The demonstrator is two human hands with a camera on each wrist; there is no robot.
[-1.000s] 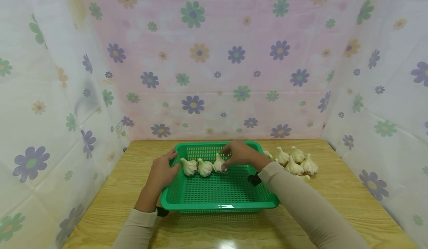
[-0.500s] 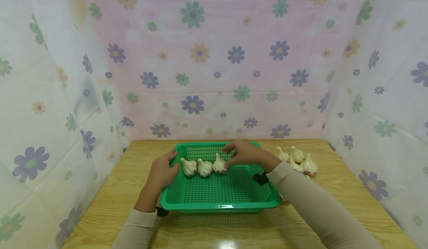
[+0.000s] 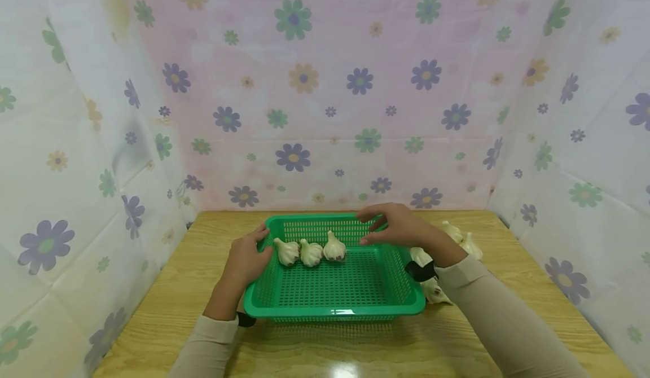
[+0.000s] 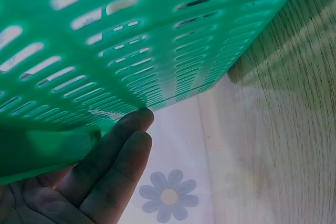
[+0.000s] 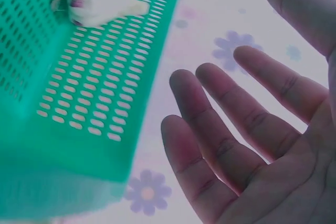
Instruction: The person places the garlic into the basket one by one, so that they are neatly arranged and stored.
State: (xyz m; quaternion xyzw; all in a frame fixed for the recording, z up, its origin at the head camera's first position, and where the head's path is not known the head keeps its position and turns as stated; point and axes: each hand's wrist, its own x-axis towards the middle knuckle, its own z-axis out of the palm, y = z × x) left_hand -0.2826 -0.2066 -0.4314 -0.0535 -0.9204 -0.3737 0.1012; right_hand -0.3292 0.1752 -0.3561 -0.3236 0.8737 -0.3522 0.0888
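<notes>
A green plastic basket [image 3: 335,311] with slotted walls stands on the table. Three garlic bulbs [image 3: 311,253] sit in a row along its back left, the rightmost bulb [image 3: 334,248] with its stem up. My left hand [image 3: 247,258] holds the basket's left rim, thumb over the inside; in the left wrist view its fingers [image 4: 118,179] lie against the outer wall under the rim. Over the basket's back right corner hovers my right hand [image 3: 398,228], fingers spread and nothing in them. The right wrist view shows its palm facing the basket wall [image 5: 86,77] and a bulb [image 5: 100,1] inside.
Several more garlic bulbs [image 3: 470,247] lie on the wooden table [image 3: 203,237] right of the basket, partly hidden behind my right forearm; one bulb [image 3: 434,291] is close to the basket's right side. Flowered cloth walls [image 3: 325,141] enclose the table at the back and sides.
My right hand has let go of the rightmost bulb in the basket and moved right and slightly up, fingers opening. The left hand and basket have stayed put.
</notes>
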